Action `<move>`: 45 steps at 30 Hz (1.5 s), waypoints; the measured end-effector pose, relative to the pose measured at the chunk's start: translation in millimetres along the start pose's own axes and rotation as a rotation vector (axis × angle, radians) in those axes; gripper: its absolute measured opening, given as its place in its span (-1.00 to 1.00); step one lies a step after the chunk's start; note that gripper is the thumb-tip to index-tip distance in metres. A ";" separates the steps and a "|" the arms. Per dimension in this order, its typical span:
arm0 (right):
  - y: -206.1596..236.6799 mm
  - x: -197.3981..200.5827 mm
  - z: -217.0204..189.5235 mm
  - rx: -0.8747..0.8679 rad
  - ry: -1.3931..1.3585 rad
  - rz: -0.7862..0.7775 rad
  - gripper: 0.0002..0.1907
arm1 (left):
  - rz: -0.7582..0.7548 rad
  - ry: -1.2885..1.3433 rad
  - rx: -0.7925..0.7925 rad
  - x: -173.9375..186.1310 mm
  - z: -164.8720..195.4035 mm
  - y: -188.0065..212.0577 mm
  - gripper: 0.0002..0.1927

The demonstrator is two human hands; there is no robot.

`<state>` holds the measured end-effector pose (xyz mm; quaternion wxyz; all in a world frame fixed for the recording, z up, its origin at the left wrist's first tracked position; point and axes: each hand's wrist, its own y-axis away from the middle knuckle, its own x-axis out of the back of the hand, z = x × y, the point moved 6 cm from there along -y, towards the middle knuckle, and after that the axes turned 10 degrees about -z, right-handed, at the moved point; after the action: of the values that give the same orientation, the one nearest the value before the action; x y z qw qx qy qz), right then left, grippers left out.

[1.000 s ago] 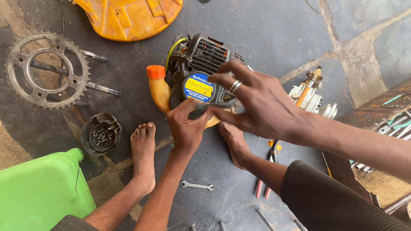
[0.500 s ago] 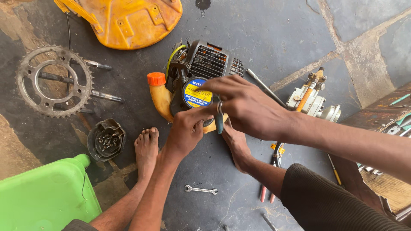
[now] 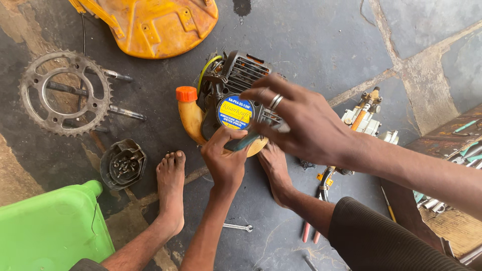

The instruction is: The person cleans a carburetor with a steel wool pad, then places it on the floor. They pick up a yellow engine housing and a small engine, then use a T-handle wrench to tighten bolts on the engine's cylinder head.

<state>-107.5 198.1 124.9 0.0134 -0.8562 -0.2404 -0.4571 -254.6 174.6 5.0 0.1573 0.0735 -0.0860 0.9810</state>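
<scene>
Your left hand is closed around a teal-handled tool, fingers pinching it just below the round blue label of the small engine. The engine sits on the stone floor near the middle of the view. Your right hand is laid over the engine's right side with its fingers spread, not clasping anything that I can see.

The engine rests on its curved fuel tank and looks free to rock, so hard pressure through the tool could tip or spin it. Your right hand also hides the tool's tip from you. If the tip slips off its seat, it would likely run toward your right palm. It could also reach the bare limb tucked against the engine's near edge; whether that is a foot or a hand I cannot tell. A bare foot lies just left of your left wrist, also within reach of a slip.

Other things lie around you:
- A chain sprocket with loose bolts beside it, towards the left.
- A black round part near the foot.
- A yellow cover at the far edge.
- A green plastic can at the near left corner.
- A spanner and red-handled pliers close to your arms.
- A pale metal assembly, which crowds the right side.
</scene>
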 end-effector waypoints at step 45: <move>0.5 -2.9 -16.8 0.347 -0.028 -0.087 -0.67 | -0.377 -0.136 -0.059 -0.4 -9.0 -11.0 -0.82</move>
<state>-121.6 192.4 132.5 0.1380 -0.8362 -0.3528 -0.3967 -251.7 186.5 -2.2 0.3342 0.1497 -0.1098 0.9240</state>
